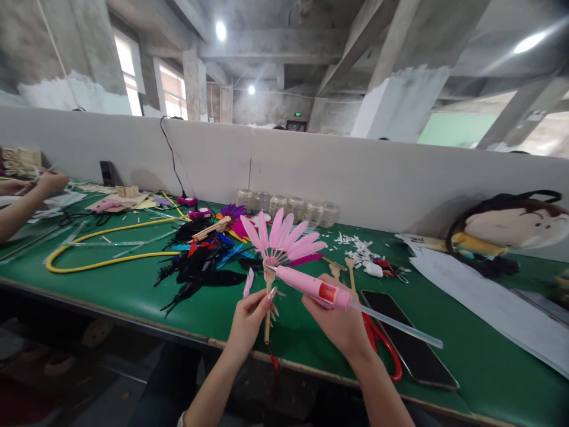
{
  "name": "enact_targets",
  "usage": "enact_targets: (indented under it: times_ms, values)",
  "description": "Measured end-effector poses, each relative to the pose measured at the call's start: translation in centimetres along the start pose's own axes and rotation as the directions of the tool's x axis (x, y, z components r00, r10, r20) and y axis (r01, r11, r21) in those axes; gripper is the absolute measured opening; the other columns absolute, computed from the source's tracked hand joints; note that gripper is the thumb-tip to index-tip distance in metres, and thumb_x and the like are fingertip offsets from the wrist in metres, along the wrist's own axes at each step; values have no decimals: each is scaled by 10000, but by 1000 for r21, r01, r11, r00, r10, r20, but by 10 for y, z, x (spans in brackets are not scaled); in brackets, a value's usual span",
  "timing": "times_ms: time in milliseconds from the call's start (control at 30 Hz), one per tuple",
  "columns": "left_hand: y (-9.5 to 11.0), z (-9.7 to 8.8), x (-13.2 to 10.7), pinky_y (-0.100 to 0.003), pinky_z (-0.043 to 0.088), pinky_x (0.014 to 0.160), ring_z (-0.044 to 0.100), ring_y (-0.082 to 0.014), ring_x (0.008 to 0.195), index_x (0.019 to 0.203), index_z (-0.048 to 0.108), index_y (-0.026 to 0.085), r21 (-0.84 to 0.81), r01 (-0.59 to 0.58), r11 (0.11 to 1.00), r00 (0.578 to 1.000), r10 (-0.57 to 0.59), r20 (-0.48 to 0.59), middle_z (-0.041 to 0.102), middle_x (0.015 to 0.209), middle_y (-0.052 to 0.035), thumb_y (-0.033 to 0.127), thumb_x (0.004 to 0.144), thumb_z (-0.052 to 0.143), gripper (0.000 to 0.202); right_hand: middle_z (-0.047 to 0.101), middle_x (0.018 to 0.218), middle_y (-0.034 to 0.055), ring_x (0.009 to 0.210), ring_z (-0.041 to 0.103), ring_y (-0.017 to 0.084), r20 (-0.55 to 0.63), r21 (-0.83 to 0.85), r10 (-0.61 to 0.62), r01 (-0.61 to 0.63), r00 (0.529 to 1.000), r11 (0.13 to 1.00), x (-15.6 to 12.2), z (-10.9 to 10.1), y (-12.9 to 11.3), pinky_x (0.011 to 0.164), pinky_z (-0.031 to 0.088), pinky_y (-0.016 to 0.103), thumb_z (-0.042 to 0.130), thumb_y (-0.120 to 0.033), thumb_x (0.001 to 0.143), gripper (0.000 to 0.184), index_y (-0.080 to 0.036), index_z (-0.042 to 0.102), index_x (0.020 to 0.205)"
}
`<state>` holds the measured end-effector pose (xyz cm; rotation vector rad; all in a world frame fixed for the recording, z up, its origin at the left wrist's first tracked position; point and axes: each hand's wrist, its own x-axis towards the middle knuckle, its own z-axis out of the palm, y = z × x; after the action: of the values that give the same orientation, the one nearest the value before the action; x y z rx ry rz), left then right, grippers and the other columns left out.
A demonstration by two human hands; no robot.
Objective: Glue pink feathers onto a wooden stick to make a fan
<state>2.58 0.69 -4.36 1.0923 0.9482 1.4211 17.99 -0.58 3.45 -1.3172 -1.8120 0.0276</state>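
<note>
Gripping glue gun [306, 286]: right hand [338, 323], fingertips hidden; left hand [248, 317] pinching feather-fan handle [268, 280].

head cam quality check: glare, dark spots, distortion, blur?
Head view: upper-right ceiling lamp flares into a streak; left windows nearly blown out. Head view: floor below the green table is murky. Head view: plush toy at the right edge looks stretched and soft; glue gun and pink feathers read clearer.
</note>
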Motion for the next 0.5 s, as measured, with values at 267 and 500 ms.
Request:
enact_targets:
  times_ms: [267, 500]
  values:
    - [0, 0, -1, -189, 363, 461, 452, -91, 499, 843, 703, 126, 13, -1, 1000, 1000, 0, 22, 558, 561, 5, 432, 687, 614, 355, 450, 545, -37, 526, 447, 113, -105, -126, -111, 97, 988, 987, 0, 1, 1, 504, 330, 222, 485, -199, 684, 197, -218, 333, 560]
    - [-1, 0, -1, -192, 366, 456, 456, -97, 502, 818, 707, 129, 37, -3, 999, 1000, 2, 25, 555, 555, 6, 449, 684, 611, 360, 428, 536, -42, 522, 438, 112, -101, -152, -122, 106, 987, 983, 0, 3, 2, 496, 317, 219, 470, -179, 690, 215, -222, 299, 567]
